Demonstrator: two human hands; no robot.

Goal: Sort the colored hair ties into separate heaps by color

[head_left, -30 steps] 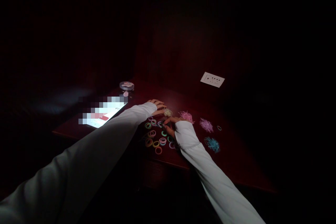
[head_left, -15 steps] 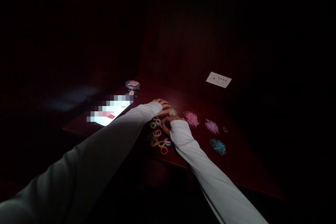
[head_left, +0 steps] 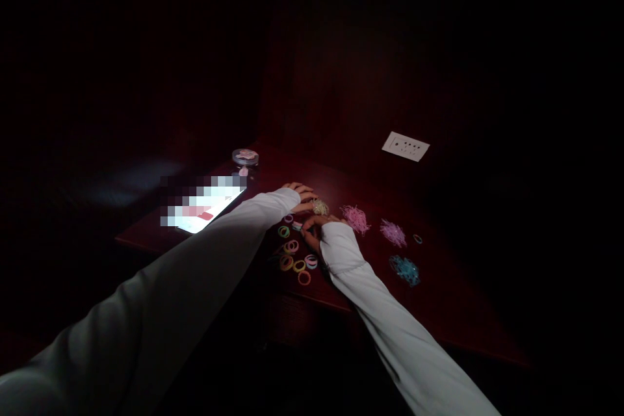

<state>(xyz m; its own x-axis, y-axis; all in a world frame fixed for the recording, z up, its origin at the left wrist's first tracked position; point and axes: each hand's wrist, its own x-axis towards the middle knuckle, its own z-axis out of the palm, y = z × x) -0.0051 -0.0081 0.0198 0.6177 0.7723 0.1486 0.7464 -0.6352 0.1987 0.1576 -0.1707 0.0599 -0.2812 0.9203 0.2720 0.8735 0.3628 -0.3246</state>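
My left hand point(head_left: 301, 195) lies at the far side of the table, fingers stretched out beside a pale yellow pile of small elastic bands point(head_left: 320, 207). Thumb and fingertips of my right hand point(head_left: 314, 232) come together at a small pale pink and white hair tie point(head_left: 297, 226), which looks tilted up at their tips. Several coloured hair ties point(head_left: 286, 263) lie loose in front of the hands, among them green, yellow, pink and orange ones. Just right of my hands sits a pink pile of elastic bands point(head_left: 355, 218).
A purple pile point(head_left: 392, 233), a teal pile point(head_left: 404, 270) and a single hair tie point(head_left: 418, 238) lie to the right. A lit phone point(head_left: 209, 208) and a clear lidded jar point(head_left: 245, 157) stand left on the dark table point(head_left: 336, 299). A socket plate point(head_left: 405, 146) is on the wall.
My right hand has shifted slightly, its fingertips now at the pale hair tie, which has tipped from lying flat. My left hand stays in place.
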